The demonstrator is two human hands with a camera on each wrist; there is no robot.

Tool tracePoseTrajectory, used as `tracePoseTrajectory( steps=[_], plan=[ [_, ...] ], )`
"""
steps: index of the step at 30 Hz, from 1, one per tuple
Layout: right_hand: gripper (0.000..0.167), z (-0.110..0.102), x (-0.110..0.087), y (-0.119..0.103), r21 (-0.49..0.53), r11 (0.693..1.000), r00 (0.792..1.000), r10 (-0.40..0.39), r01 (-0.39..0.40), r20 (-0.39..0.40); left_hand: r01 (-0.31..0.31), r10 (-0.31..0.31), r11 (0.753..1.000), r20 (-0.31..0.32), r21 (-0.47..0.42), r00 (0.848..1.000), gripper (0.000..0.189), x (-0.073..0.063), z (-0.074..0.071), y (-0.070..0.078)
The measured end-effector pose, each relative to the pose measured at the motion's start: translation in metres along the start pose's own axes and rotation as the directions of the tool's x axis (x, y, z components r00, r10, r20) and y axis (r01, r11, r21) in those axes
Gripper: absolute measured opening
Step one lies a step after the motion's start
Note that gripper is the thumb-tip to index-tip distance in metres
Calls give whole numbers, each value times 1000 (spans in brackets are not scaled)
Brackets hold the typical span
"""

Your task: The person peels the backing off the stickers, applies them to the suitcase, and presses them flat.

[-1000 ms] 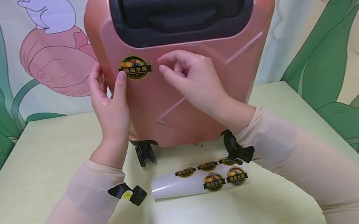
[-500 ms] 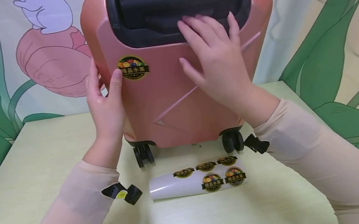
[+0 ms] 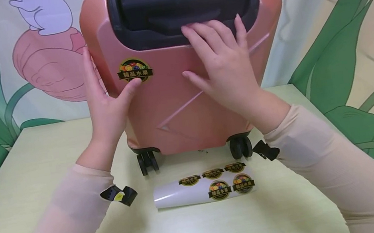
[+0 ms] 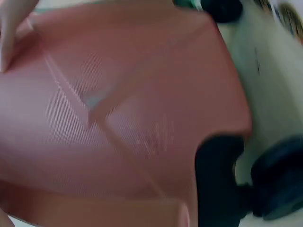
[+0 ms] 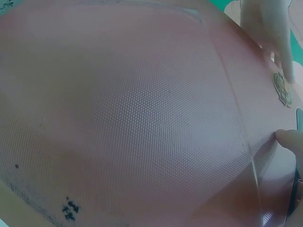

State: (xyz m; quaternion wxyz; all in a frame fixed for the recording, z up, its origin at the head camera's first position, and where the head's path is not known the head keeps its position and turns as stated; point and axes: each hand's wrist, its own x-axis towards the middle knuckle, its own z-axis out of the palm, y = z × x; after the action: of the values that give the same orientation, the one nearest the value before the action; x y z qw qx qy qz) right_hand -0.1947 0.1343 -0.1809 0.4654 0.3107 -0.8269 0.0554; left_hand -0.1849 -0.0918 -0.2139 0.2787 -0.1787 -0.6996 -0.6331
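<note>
A pink hard-shell suitcase stands upright on its wheels, its front facing me. On the upper left of that front is a round fruit sticker, seen edge-on in the right wrist view. My left hand lies along the suitcase's left edge, fingers pointing up the side and thumb stretched over the front to the sticker's lower rim. My right hand rests spread on the right half, fingertips at the black handle recess and thumb on the pink shell. The left wrist view shows mostly the shell.
A curled white sheet of stickers lies on the pale table in front of the suitcase. Black caster wheels stand under its lower corners. Behind hangs a cartoon-printed curtain.
My right hand has gone from pinched fingers beside the sticker to spread fingers up and right at the handle recess. My left thumb has slid right along the sticker's lower rim.
</note>
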Motion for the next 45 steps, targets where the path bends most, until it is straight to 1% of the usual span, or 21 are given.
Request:
tracePoseTrajectory(
  steps=[1, 3, 7, 9, 11, 17, 20, 22, 25, 27, 29, 32, 33, 36, 38, 39, 41, 43, 45],
  plan=[
    [59, 0, 0, 0, 2, 1000, 1000, 3, -3, 1, -13, 13, 1000, 22, 22, 1000, 92, 2, -1, 0],
    [60, -1, 0, 0, 4, 1000, 1000, 7, -7, -1, -19, 17, 999, 66, 32, 998, 98, 5, -3, -3],
    [59, -1, -1, 0, 5, 1000, 1000, 1, -1, -8, -11, 9, 1000, 93, 18, 996, 96, 5, -4, -8],
    [59, -1, 0, 0, 8, 1000, 1000, -4, 4, -11, -25, 25, 1000, 98, 1, 995, 93, 5, -4, -10],
    [58, -1, 0, 0, 11, 1000, 1000, -7, 7, -14, -54, 55, 999, 97, -9, 994, 89, 4, -4, -12],
    [58, -1, 1, -1, 12, 1000, 1000, -7, 7, -14, -113, 111, 994, 72, 13, 991, 71, 2, -3, -12],
    [58, -1, 1, -1, 10, 1000, 1000, -7, 7, -12, -133, 132, 991, 65, 15, 989, 68, 2, -2, -12],
    [58, -1, 1, -1, 9, 1000, 1000, -7, 7, -12, -139, 138, 990, 68, 4, 988, 77, 2, -2, -12],
    [58, -1, 0, -1, 9, 1000, 1000, -6, 6, -12, -165, 161, 986, 79, 37, 984, 97, 7, -3, -15],
    [58, 0, 0, -1, 11, 1000, 1000, -7, 7, -13, -189, 180, 976, 83, 106, 980, 110, 11, -4, -19],
    [58, 0, 0, -2, 13, 1000, 1000, -9, 9, -14, -215, 201, 959, 91, 185, 975, 113, 16, -6, -25],
    [57, 0, 0, -3, 18, 1000, 1000, -13, 13, -15, -209, 193, 957, 92, 204, 977, 108, 20, -8, -32],
    [57, 0, 0, -3, 17, 1000, 1000, -14, 14, -16, -218, 202, 957, 96, 192, 975, 104, 21, -8, -35],
    [57, 0, 1, -3, 17, 1000, 1000, -16, 16, -16, -249, 237, 961, 104, 119, 966, 90, 22, -10, -39],
    [57, 0, 1, -3, 15, 1000, 1000, -16, 16, -17, -275, 265, 956, 98, 103, 959, 79, 21, -10, -41],
    [57, 0, 1, -3, 14, 1000, 1000, -15, 15, -17, -288, 278, 951, 94, 113, 956, 74, 21, -10, -41],
    [57, 0, 1, -3, 14, 1000, 1000, -13, 13, -16, -288, 279, 947, 81, 141, 957, 67, 21, -9, -41],
    [57, 0, 1, -3, 12, 1000, 1000, -11, 11, -15, -281, 274, 946, 66, 163, 960, 65, 21, -8, -41],
    [57, -1, 0, -2, 11, 1000, 1000, -10, 10, -12, -295, 286, 940, 74, 174, 955, 74, 21, -7, -41]
  ],
)
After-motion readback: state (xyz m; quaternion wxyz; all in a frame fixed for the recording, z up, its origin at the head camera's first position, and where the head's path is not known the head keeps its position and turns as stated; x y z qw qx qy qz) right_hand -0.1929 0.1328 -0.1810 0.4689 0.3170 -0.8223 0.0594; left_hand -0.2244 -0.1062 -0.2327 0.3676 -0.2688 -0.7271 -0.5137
